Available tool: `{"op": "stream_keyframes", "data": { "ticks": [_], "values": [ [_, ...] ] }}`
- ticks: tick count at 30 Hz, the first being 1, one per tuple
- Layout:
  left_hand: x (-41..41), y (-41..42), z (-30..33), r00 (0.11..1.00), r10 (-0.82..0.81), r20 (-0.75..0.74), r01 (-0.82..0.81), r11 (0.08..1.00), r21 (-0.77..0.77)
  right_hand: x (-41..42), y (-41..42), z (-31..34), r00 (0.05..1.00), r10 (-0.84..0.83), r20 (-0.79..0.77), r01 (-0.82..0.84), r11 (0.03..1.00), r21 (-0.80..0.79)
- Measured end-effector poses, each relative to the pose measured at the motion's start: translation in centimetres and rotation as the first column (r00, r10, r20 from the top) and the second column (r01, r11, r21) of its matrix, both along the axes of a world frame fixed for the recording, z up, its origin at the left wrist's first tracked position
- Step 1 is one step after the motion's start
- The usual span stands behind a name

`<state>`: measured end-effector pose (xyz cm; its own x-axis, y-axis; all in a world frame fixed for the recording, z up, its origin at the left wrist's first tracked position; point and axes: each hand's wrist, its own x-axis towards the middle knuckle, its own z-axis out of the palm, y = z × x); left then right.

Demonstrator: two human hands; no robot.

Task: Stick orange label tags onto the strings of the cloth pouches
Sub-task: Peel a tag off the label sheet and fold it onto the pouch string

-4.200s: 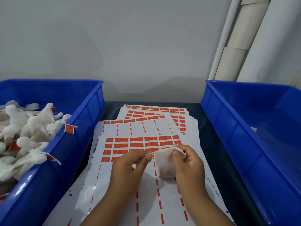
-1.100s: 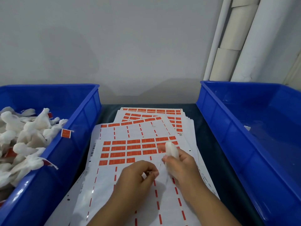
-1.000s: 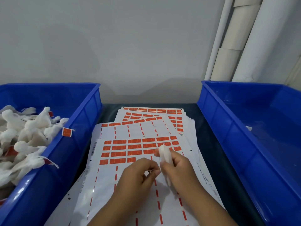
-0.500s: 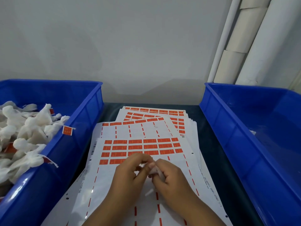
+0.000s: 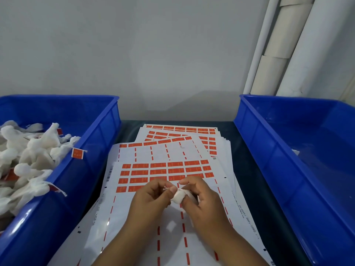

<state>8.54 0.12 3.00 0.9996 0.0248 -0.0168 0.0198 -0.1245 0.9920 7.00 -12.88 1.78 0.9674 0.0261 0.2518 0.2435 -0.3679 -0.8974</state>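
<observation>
Mid-batch, one more pouch getting its string sorted
Right hand (image 5: pixel 199 200) is gripping the pouch (image 5: pixel 177 196), left hand (image 5: pixel 153 196) is pinching its string (image 5: pixel 167 188) over the sheet (image 5: pixel 165 172); tagged ones are piling in the left bin (image 5: pixel 99 131), no tag on this one yet

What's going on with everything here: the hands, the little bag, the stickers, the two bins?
Left hand: pinching the string.
Right hand: holding the pouch.
Pouch: untagged, above the sheets.
Top label sheet: partly peeled.
Left bin: piled with tagged pouches.
Right bin: almost bare.
</observation>
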Motion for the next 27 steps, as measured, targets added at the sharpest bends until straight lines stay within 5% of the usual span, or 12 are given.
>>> {"op": "stream_keyframes", "data": {
  "ticks": [17, 21, 27],
  "values": [
    [0.0, -0.2, 0.1, 0.995, -0.015, -0.099, 0.029, 0.989, 0.143, 0.4, -0.1, -0.1, 0.99, -0.123, -0.071, 0.129, 0.987, 0.097],
    [-0.1, 0.2, 0.6, 0.92, -0.238, -0.312, 0.145, 0.945, -0.292, 0.0, 0.0, 0.1, 0.997, -0.06, -0.041, 0.065, 0.989, 0.131],
    [0.2, 0.8, 0.5, 0.893, -0.329, -0.307, 0.189, 0.893, -0.408, -0.1, -0.1, 0.5, 0.999, -0.022, -0.03, 0.026, 0.99, 0.136]
  ]
}}
